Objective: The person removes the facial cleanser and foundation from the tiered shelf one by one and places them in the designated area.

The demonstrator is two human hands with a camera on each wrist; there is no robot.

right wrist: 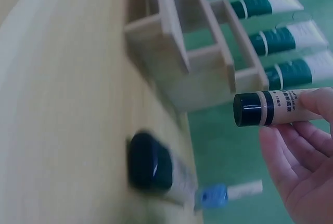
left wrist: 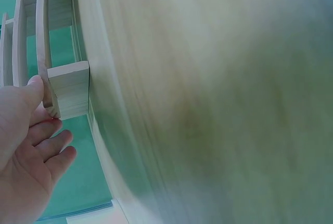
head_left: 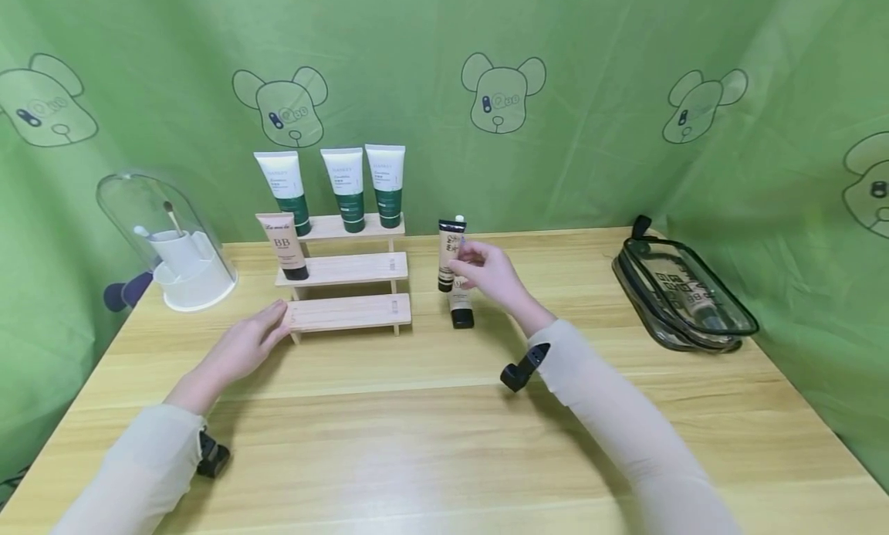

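Note:
My right hand [head_left: 491, 274] pinches a beige foundation tube [head_left: 447, 266] with a black cap pointing down, held above the table. Behind and below it stands another black-capped tube [head_left: 461, 309], partly hidden. My left hand [head_left: 246, 340] grips the left end of the bottom step of a three-tier wooden display rack [head_left: 350, 313], thumb on top and a finger beneath in the left wrist view. On the middle step stands a pinkish BB cream tube [head_left: 283, 245]. Several white-and-green tubes [head_left: 345, 181] line the top step, caps down. The bottom step is bare.
At the far left stands a white brush holder [head_left: 189, 269] under a transparent dome, with a dark purple object [head_left: 128, 292] beside it. A transparent black-edged pouch [head_left: 684, 292] lies at the right. A small blue-and-white bottle [right wrist: 214, 196] stands behind the standing tube. Green curtain [head_left: 417, 56] closes off the back.

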